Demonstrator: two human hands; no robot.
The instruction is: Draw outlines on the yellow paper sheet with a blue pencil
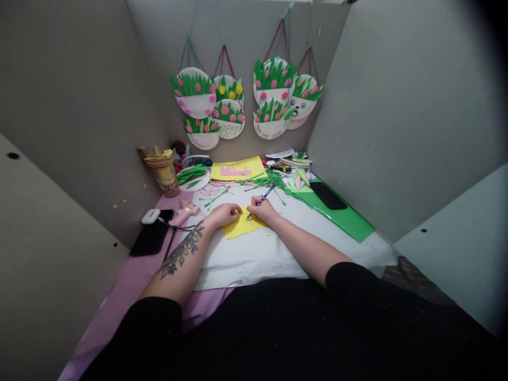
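Observation:
A small piece of yellow paper (241, 227) with a rough lower edge lies on the white sheet in front of me. My right hand (261, 210) is closed around a dark blue patterned pencil (265, 195), its tip down on the yellow paper. On the paper's upper left rests my left hand (225, 215), fingers curled and holding the paper down. A tiny yellow scrap (269, 234) lies at the paper's right edge. Green paper strips (270, 181) and pink cuttings (216, 188) are scattered just beyond my hands.
Paper-plate flower baskets (196, 103) hang on the back wall. To the left are a cup (164, 177), a pink glue gun (184, 212) and a black phone (148, 238) under a white case (151, 216). At right, another phone (328, 195) lies on green sheets (349, 222). Behind sits yellow card (256, 165).

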